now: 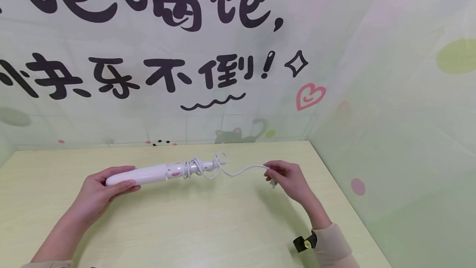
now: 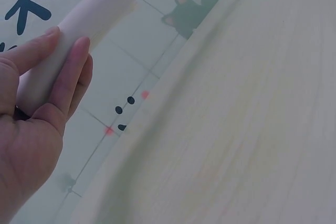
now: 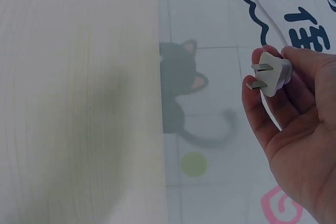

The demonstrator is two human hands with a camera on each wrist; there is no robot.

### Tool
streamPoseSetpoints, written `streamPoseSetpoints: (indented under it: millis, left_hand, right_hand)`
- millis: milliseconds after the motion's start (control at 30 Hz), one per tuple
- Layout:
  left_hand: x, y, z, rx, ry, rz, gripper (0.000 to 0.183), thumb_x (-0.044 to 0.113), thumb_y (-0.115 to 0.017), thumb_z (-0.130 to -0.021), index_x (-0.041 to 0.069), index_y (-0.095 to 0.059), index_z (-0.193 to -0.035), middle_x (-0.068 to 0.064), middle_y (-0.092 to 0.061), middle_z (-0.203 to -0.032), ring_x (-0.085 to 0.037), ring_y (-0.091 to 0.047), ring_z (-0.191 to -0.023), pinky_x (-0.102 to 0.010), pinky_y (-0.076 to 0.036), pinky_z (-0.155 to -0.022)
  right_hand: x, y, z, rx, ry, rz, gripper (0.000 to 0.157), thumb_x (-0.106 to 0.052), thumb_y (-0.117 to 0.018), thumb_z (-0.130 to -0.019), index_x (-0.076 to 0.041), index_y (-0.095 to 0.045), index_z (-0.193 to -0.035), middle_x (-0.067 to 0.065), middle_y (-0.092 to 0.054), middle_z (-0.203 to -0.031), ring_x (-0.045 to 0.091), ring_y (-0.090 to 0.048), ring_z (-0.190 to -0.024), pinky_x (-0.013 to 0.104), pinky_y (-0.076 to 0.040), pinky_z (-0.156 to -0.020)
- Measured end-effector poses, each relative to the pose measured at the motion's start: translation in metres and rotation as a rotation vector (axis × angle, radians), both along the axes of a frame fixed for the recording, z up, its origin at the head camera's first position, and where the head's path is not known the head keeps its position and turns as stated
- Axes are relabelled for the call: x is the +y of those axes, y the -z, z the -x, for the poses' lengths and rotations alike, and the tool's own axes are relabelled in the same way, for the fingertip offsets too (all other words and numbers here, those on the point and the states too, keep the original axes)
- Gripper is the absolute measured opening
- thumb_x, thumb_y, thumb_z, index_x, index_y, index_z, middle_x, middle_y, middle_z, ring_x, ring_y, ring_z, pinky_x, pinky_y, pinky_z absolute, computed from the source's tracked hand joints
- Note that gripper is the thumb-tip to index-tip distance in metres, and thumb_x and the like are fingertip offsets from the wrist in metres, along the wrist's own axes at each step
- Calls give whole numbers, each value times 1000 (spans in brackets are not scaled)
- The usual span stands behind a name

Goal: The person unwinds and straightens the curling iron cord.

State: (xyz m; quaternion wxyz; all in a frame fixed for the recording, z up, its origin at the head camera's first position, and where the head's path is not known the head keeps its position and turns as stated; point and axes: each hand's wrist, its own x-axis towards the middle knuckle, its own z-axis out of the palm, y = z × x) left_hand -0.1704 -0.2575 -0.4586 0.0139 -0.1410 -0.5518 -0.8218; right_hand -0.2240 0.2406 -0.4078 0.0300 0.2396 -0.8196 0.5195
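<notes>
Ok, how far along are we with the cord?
Partway, direction unclear. Done: the loops round the wand if winding, the loose cord if unwinding. In hand: left hand grips the wand, right hand holds the plug. Remaining: the other part.

The left hand and the right hand are raised and well apart, almost level with each other. The left forearm slants from near left toward far right; its hand grips with bent fingers on two opposite sides. The right forearm slants from near right toward far left. That hand pinches, fingertips close together, palm partly showing in its wrist view. A beige right sleeve leaves the wrist bare.
</notes>
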Motion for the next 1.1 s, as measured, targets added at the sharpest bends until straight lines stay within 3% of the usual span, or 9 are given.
streamPoseSetpoints:
  millis: [133, 333, 667, 867, 1100]
  left_hand:
    - [-1, 0, 0, 21, 19, 1, 41, -26, -53, -93, -8, -68, -127, -10, -63, -120, -25, -73, -100, -40, -63, -88]
    - [0, -2, 1, 36, 43, -13, 41, -27, -52, -93, -9, -67, -127, -10, -64, -120, -26, -73, -101, -40, -63, -88]
    - [1, -4, 2, 25, 51, -15, 40, -26, -52, -94, -8, -68, -126, -11, -64, -119, -26, -73, -100, -40, -63, -89]
    - [1, -4, 1, 15, 57, -16, 40, -26, -53, -94, -7, -69, -125, -10, -65, -118, -28, -74, -96, -40, -63, -88]
    - [2, -4, 1, 6, 44, 4, 40, -25, -55, -94, -6, -69, -125, -10, -63, -119, -29, -75, -94, -39, -63, -87]
  right_hand:
    - [9, 4, 4, -42, 40, -1, 20, 1, -65, -100, 10, -69, -117, 28, -72, -95, 22, -74, -81, 28, -65, -66]
    - [16, 12, 10, -102, 31, -29, 21, 1, -63, -100, 12, -67, -117, 25, -72, -96, 22, -72, -82, 26, -65, -71]
    - [19, 29, 16, -188, 2, -49, 23, 2, -59, -102, 17, -63, -118, 25, -71, -96, 27, -72, -84, 36, -67, -74]
    - [1, 25, 14, -168, -45, -3, 23, 0, -57, -104, 13, -64, -121, 30, -69, -102, 31, -72, -89, 38, -67, -77]
    - [-39, 8, 5, -144, -159, 152, 29, 2, -57, -103, 12, -59, -129, 35, -67, -109, 22, -73, -91, 40, -67, -81]
